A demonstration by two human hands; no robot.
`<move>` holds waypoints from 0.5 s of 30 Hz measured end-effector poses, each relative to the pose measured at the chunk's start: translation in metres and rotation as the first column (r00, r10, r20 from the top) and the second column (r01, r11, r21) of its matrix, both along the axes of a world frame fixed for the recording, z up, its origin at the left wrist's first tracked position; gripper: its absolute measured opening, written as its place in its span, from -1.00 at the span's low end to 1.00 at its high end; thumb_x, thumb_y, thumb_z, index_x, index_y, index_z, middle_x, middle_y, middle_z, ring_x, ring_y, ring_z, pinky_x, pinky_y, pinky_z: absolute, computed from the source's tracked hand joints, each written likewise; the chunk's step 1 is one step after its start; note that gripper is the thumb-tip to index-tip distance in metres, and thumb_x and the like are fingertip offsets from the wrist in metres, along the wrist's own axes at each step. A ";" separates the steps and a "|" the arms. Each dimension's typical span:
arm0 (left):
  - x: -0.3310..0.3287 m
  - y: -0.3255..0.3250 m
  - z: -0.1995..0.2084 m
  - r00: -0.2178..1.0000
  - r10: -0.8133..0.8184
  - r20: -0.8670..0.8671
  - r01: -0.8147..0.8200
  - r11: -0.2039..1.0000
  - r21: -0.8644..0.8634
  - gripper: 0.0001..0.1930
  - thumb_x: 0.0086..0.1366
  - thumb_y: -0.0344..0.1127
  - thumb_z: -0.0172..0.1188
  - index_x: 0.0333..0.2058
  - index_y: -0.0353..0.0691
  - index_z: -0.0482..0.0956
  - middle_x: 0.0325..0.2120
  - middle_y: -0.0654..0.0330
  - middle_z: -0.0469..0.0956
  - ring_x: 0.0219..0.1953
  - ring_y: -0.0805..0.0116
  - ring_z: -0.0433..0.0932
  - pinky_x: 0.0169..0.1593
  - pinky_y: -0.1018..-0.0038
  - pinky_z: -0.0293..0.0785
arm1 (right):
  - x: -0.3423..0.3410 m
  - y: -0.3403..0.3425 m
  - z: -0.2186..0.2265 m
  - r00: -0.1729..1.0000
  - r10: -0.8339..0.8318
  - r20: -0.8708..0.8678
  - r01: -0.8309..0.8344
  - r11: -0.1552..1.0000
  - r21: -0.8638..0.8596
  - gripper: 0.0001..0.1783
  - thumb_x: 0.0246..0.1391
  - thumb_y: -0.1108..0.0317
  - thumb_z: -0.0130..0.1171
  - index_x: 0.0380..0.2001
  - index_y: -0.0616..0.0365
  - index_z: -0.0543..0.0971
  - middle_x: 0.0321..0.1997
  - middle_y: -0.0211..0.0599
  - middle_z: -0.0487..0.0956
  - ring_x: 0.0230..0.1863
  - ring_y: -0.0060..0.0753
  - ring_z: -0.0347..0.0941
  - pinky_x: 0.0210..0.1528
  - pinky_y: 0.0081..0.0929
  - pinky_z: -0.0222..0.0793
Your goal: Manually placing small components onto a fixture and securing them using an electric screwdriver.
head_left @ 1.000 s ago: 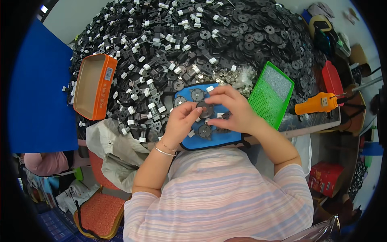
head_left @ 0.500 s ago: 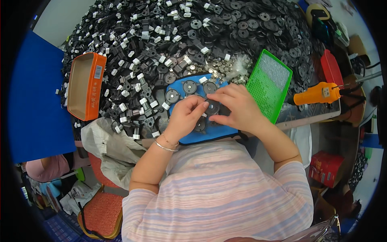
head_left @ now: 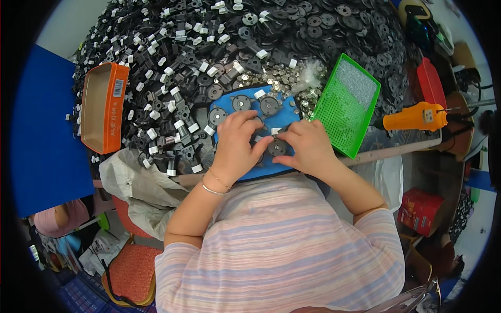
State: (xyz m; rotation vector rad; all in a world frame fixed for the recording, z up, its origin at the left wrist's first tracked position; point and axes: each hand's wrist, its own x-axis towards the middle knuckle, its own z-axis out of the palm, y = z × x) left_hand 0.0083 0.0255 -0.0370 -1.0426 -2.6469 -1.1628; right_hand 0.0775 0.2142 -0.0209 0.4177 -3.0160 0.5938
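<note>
1. Right hand (head_left: 310, 148), nearer: thumb and finger pinch dark disc (head_left: 277, 148) at its 9 o'clock, over blue mat (head_left: 264, 172)
2. Disc round, no long axis
3. Left hand (head_left: 235, 141): disc at 3 o'clock; grip can't tell

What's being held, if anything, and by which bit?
The right hand holds a round dark disc by its rim; whether the left hand grips anything, I can't tell.

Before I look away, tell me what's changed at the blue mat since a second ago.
The dark disc, earlier held between both hands, has moved right and toward the person over the blue mat. The left hand has opened from its pinch. The right hand stays around the disc; the orange box and green tray stay put.
</note>
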 end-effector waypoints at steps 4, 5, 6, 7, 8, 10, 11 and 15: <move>0.001 -0.004 -0.001 1.000 -0.007 -0.002 0.007 1.000 0.012 -0.72 -0.05 -0.25 0.36 -0.35 -0.20 0.55 -0.11 0.12 0.47 0.00 0.07 0.36 0.02 0.23 0.21 | 0.000 0.000 0.007 1.000 0.012 0.016 -0.012 0.999 0.037 -0.51 -0.38 -0.04 0.40 -0.37 0.02 0.59 -0.38 -0.42 0.43 -0.25 -0.36 0.38 -0.16 -0.35 0.18; 0.001 -0.004 -0.001 1.000 -0.007 -0.001 0.007 1.000 0.012 -0.72 -0.05 -0.25 0.36 -0.35 -0.20 0.55 -0.11 0.12 0.47 0.00 0.07 0.36 0.02 0.23 0.21 | 0.000 0.000 0.008 1.000 0.012 0.015 -0.013 0.999 0.051 -0.51 -0.38 -0.04 0.40 -0.37 0.03 0.59 -0.38 -0.42 0.43 -0.25 -0.36 0.38 -0.16 -0.35 0.19; 0.001 -0.005 -0.001 1.000 -0.001 0.002 0.001 1.000 0.008 -0.72 -0.05 -0.26 0.36 -0.35 -0.20 0.55 -0.11 0.12 0.47 0.01 0.08 0.36 0.03 0.23 0.21 | 0.001 0.000 0.008 1.000 0.012 0.016 -0.013 0.999 0.050 -0.51 -0.38 -0.04 0.40 -0.37 0.03 0.59 -0.38 -0.42 0.43 -0.25 -0.36 0.38 -0.16 -0.35 0.19; 0.001 -0.005 -0.001 1.000 0.004 0.006 -0.004 1.000 0.005 -0.73 -0.05 -0.26 0.36 -0.36 -0.19 0.56 -0.11 0.12 0.47 0.01 0.08 0.36 0.03 0.24 0.21 | 0.001 -0.001 0.008 1.000 0.004 0.023 -0.005 0.999 0.052 -0.49 -0.39 -0.04 0.41 -0.35 0.02 0.59 -0.35 -0.43 0.45 -0.24 -0.36 0.38 -0.15 -0.35 0.17; 0.001 -0.005 -0.001 1.000 0.004 0.007 -0.004 1.000 0.005 -0.73 -0.05 -0.26 0.36 -0.36 -0.19 0.56 -0.11 0.12 0.47 0.01 0.08 0.36 0.03 0.24 0.21 | 0.001 -0.001 0.008 1.000 -0.004 0.029 0.002 0.999 0.054 -0.48 -0.41 -0.03 0.43 -0.32 0.01 0.60 -0.33 -0.44 0.46 -0.24 -0.36 0.38 -0.14 -0.34 0.15; 0.002 -0.006 0.000 1.000 0.004 0.008 -0.004 1.000 0.009 -0.74 -0.05 -0.27 0.36 -0.37 -0.20 0.56 -0.11 0.12 0.47 0.01 0.09 0.36 0.03 0.24 0.21 | 0.002 -0.001 0.010 1.000 -0.001 0.026 -0.001 0.998 0.068 -0.47 -0.39 -0.04 0.41 -0.32 0.03 0.59 -0.33 -0.42 0.44 -0.23 -0.36 0.38 -0.15 -0.34 0.17; 0.001 -0.006 0.000 1.000 0.003 0.009 -0.003 1.000 0.009 -0.74 -0.05 -0.27 0.36 -0.37 -0.20 0.56 -0.11 0.12 0.47 0.01 0.09 0.36 0.03 0.24 0.21 | 0.002 -0.001 0.011 1.000 0.002 0.023 -0.004 0.997 0.080 -0.46 -0.37 -0.04 0.39 -0.32 0.05 0.58 -0.33 -0.40 0.43 -0.23 -0.37 0.38 -0.16 -0.35 0.19; 0.001 -0.006 0.004 1.000 0.004 0.003 -0.004 1.000 0.012 -0.75 -0.05 -0.27 0.36 -0.37 -0.19 0.56 -0.11 0.13 0.47 0.01 0.09 0.36 0.02 0.25 0.21 | 0.000 -0.001 0.012 1.000 -0.003 0.010 0.003 1.000 0.021 -0.45 -0.36 -0.02 0.40 -0.26 0.05 0.58 -0.32 -0.40 0.42 -0.21 -0.36 0.39 -0.15 -0.34 0.19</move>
